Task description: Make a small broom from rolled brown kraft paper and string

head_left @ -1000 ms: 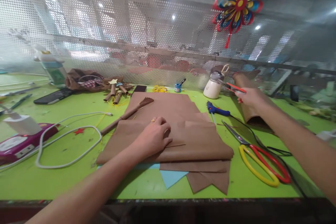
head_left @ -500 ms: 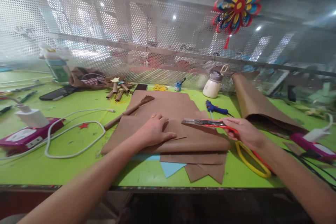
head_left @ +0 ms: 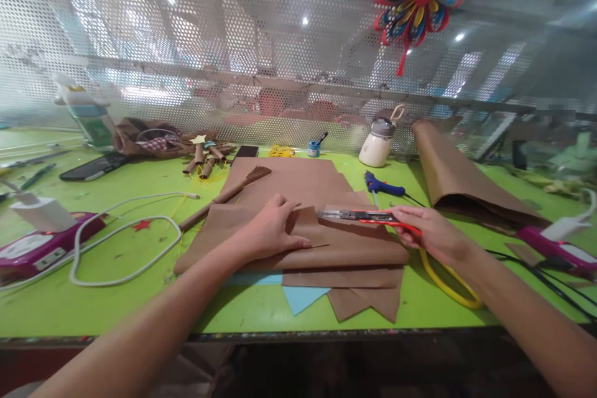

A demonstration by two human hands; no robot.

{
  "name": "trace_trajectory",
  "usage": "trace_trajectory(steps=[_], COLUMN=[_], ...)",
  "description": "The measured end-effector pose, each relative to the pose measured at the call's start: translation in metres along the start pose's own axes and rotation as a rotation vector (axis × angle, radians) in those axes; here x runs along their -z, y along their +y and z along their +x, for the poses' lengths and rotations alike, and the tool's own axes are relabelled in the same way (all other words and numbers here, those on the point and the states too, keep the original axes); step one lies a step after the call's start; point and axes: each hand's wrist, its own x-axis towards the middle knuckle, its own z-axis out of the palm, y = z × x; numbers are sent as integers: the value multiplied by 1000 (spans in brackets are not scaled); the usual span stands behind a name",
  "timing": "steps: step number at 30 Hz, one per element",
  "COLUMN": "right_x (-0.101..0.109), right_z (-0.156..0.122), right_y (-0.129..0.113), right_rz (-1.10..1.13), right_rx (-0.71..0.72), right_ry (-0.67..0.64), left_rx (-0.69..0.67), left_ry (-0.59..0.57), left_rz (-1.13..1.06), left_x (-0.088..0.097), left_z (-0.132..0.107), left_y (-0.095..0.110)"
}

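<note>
My left hand (head_left: 273, 230) lies on a stack of brown paper sheets (head_left: 321, 249) in the middle of the green table (head_left: 116, 298), fingers pinching up a small folded flap of the top sheet. My right hand (head_left: 426, 233) is closed round a red utility knife (head_left: 359, 216), held flat just above the paper with its blade pointing left toward the flap. A light blue sheet (head_left: 301, 295) peeks out under the stack's front edge.
Yellow-and-red scissors (head_left: 448, 283) lie under my right wrist. A blue glue gun (head_left: 380, 186), a white bottle (head_left: 377, 146), a brown paper roll (head_left: 457, 177), a white cable (head_left: 121, 242), a pink device (head_left: 41, 245), a phone (head_left: 96, 166) and cardboard tubes (head_left: 205, 158) surround the paper.
My right hand brought the red knife from the far right, by the white bottle, over to the paper stack. My left hand lifted the flap slightly.
</note>
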Motion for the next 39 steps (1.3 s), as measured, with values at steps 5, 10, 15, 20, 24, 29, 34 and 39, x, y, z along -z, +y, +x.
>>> trace_trajectory(steps=[5,10,15,20,24,29,34,39], right_x=[4,12,18,23,19,1,-10,-7], right_z=[2,10,13,13,12,4,-12,-22], right_y=[1,0,-7,-15,-22,-27,-27,-30], right_rz=[-10,-68,-229,-390,-606,-907,-1019,-986], right_rx=[-22,-94,-132,-119,-83,210,387,428], right_ry=[-47,-181,-302,-413,-497,-520,-489,-463], left_rx=[42,11,-159,-255,-295,-292,-266,-301], left_ry=[-26,-30,-76,-101,-64,-91,-117,-138], left_rz=[-20,-100,9,104,184,191,146,107], left_x=[6,5,1,3,0,-5,-2,3], left_z=[1,1,0,-1,-5,-11,-14,-13], left_y=[5,4,1,8,15,13,13,14])
